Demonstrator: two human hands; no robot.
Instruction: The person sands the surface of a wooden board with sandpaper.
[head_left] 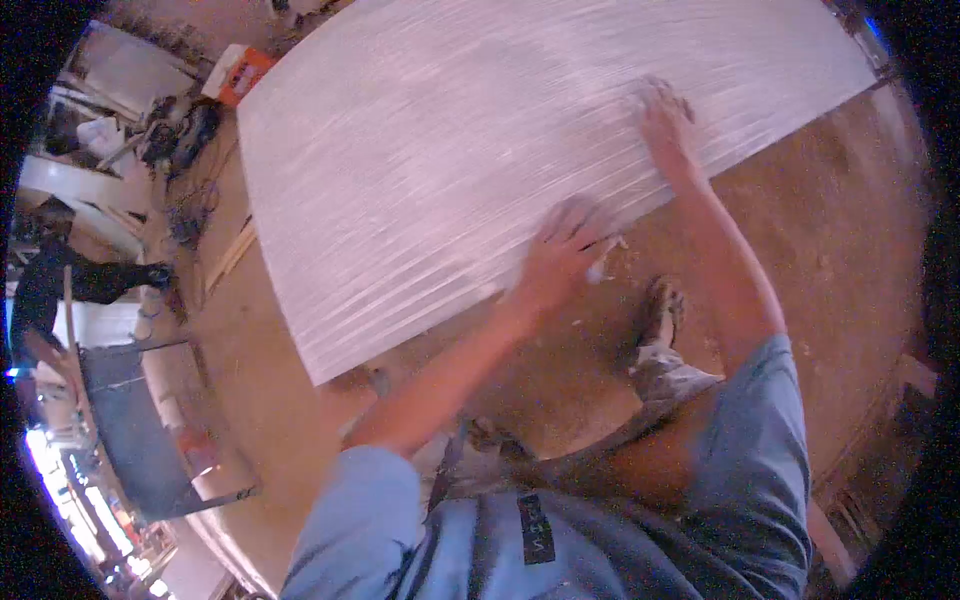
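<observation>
A large pale panel with a streaked surface (440,130) spans the upper middle of the head view. My left hand (570,245) is at the panel's near edge, its fingers over the surface and blurred by motion. Further right and higher up, my right hand (665,115) lies over the panel, fingers pointing away from me and also blurred. Something small and pale shows under the left palm, too unclear to name. Whether either hand holds anything cannot be made out.
Brown floor (820,230) surrounds the panel. An orange and white box (238,75) stands past its left corner. At left are a dark flat-topped stand (135,430), wood strips (232,255) and a person in dark clothing (60,280). My shoe (665,305) is below the panel.
</observation>
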